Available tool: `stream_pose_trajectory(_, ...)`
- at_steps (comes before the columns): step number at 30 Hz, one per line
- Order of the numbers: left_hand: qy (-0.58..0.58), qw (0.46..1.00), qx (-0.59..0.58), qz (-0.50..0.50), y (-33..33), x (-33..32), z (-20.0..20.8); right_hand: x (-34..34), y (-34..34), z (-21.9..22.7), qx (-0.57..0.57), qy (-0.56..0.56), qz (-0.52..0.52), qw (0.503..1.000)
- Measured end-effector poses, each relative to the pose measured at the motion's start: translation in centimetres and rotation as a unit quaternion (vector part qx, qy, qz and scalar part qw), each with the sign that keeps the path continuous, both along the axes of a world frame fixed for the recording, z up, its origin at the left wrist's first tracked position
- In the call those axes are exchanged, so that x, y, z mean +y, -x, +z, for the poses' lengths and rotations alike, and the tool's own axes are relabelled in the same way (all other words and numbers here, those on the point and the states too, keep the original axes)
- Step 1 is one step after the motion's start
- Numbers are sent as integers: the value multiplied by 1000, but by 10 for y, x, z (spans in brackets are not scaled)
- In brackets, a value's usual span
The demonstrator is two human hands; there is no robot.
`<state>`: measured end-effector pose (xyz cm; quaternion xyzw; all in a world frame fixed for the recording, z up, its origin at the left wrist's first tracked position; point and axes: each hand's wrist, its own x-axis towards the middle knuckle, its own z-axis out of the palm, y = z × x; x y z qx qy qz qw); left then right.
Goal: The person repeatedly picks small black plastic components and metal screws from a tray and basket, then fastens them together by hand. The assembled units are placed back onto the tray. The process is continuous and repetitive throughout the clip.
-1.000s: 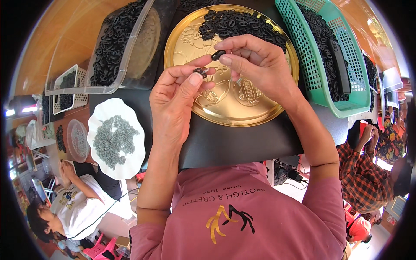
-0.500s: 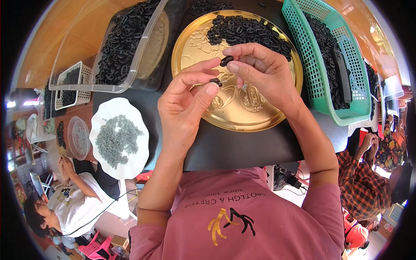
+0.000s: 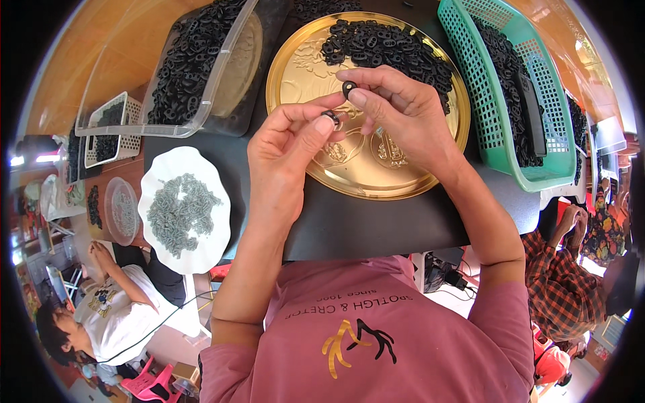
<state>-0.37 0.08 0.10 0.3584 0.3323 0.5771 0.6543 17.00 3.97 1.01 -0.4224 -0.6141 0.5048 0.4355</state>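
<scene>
Over the golden round tray (image 3: 376, 183), both hands are raised with their fingertips close together. My left hand (image 3: 277, 158) pinches a small black plastic piece (image 3: 330, 117) between thumb and index finger; its exact shape is partly covered. Between the thumb and fingers of my right hand (image 3: 406, 114) is a small black ring-like plastic piece (image 3: 349, 88), its hole showing. The two pieces are apart. On the far part of the tray lies a heap of black plastic pieces (image 3: 386, 47), many with two holes.
A white scalloped plate (image 3: 153, 247) of small grey springs (image 3: 180, 211) stands at left. Beyond it is a clear plastic box (image 3: 158, 132) of black pieces. At right stands a green basket (image 3: 547, 176) with more pieces and a black bar. Other people sit at both sides.
The piece in my right hand has turned so that its hole shows. My left fingers have shifted slightly up and tilted their piece. The heap looks the same.
</scene>
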Motion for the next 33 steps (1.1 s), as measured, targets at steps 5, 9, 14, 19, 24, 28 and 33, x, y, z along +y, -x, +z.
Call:
stream_pose_trajectory(5, 58, 997, -48, 4, 4, 2, 0, -3, 0, 9, 11, 66, 26, 997)
stream_pose_trajectory(9, 69, 997, -30, 14, 3, 2, -1, -6, 4, 10, 30, 71, 30, 997)
stream_pose_trajectory(14, 62, 998, -19, 15, 3, 1, -2, -9, 8, 10, 59, 80, 25, 995)
stream_pose_trajectory(19, 60, 998, -10, 18, 3, 1, -4, -10, 10, 14, 52, 88, 21, 995)
stream_pose_trajectory(24, 59, 998, -6, 16, 3, 2, -5, -12, 12, 8, 47, 64, 13, 997)
stream_pose_trajectory(28, 63, 998, -11, 18, 2, 1, -4, -16, 14, 10, 29, 49, 9, 998)
stream_pose_trajectory(33, 72, 997, -17, 12, 2, 1, -3, -16, 16, 10, 46, 49, 3, 998)
